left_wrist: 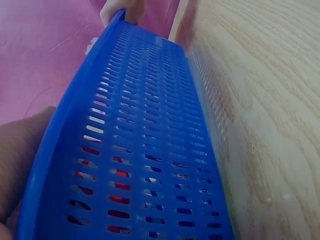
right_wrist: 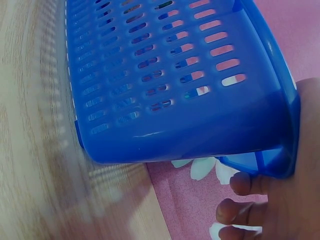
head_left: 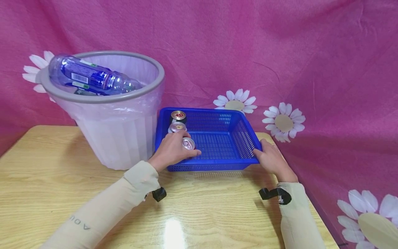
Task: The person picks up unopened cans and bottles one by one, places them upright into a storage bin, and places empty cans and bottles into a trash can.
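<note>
A blue plastic basket (head_left: 214, 145) with slotted walls stands on the table, three drink cans along its left side. The front can (head_left: 188, 143) has a silver top with a pull tab; my left hand (head_left: 174, 148) holds it with thumb and fingers around its upper part. Behind it are a silver-topped can (head_left: 178, 127) and a dark can (head_left: 178, 117) with a gold lid. My right hand (head_left: 269, 157) grips the basket's front right corner at the rim, with several fingertips (right_wrist: 240, 183) below the rim in the right wrist view. Red shows through the slots in the left wrist view.
Left of the basket stands a white bin (head_left: 124, 138) with a grey rim and a plastic liner. Several clear bottles with blue labels (head_left: 90, 74) lie in its mouth. The wooden table (head_left: 199, 207) ends against a pink flowered cloth (head_left: 199, 52).
</note>
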`<state>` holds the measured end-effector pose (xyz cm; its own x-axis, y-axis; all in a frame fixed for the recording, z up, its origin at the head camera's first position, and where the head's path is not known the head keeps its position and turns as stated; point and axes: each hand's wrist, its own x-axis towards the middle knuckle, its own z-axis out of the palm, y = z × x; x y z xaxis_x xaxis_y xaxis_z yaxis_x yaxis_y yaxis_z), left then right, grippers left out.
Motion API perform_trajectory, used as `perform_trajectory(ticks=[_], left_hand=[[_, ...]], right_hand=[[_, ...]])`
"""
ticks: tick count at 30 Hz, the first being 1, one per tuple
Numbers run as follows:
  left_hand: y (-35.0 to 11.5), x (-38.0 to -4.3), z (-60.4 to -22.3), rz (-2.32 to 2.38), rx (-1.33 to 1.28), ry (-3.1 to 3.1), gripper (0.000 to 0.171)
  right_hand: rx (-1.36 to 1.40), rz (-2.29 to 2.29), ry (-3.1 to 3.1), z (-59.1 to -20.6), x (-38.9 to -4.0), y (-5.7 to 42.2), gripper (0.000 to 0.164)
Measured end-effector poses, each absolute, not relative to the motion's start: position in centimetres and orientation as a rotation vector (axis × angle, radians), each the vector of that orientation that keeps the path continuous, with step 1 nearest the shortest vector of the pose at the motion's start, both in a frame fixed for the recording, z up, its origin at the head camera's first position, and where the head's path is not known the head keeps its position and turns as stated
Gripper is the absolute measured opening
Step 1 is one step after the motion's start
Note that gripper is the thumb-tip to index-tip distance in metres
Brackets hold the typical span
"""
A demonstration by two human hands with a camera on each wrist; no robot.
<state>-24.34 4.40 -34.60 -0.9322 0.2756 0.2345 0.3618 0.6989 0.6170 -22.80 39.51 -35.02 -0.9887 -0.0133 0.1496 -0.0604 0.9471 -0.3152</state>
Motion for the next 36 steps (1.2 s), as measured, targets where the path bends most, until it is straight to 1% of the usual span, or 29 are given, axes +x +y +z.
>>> perform_trajectory(ticks=[7, 14, 25, 36], left_hand=[[4.4, -24.2, -34.5, -1.094, -0.446, -2.743, 0.06], [4.1, -23.8, -34.5, -1.189, -0.456, -2.58, 0.048], [3.5, -23.6, -34.1, -1.266, -0.457, -2.492, 0.044], [2.0, -22.0, -33.6, -1.335, -0.62, -2.416, 0.027]], right_hand=[[0.034, 0.509, -2.977, -34.8, -22.7, 39.5, 0.029], [0.026, 0.52, -2.984, -34.8, -22.7, 39.6, 0.03], [0.013, 0.531, -2.999, -35.1, -22.9, 39.4, 0.031], [0.018, 0.53, -2.991, -35.0, -22.6, 39.4, 0.031]])
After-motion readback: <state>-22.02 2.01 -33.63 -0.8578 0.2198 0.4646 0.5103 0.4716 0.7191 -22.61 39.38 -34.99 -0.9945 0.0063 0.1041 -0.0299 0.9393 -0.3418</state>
